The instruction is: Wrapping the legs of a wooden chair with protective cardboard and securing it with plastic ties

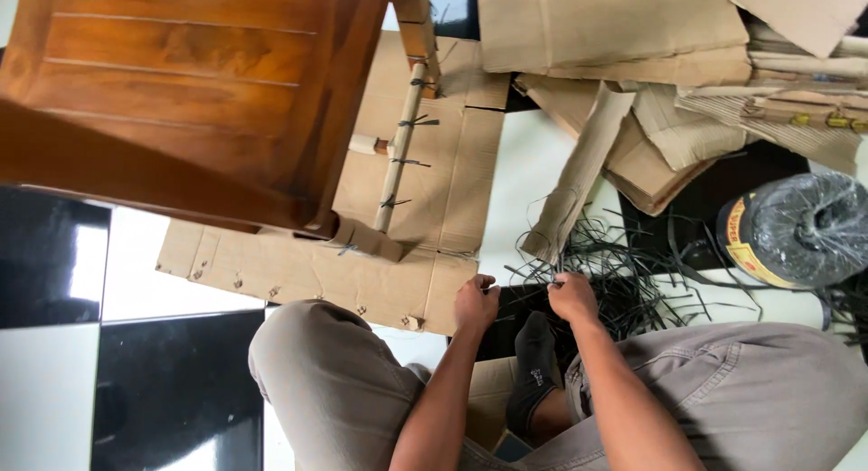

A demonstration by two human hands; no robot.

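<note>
Chair [181,91] leg [402,146] is wrapped in cardboard [425,218] with several ties; wrapping looks partly done. Left hand [476,301] and right hand [571,295] fingers pinch a black strap [520,288] on the floor [54,381].

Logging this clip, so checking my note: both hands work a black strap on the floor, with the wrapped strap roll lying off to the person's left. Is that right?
Not quite. The head view shows the wrapped strap roll lying off to the person's right, not left. The rest stands: the left hand and right hand work a black strap on the floor.
</note>
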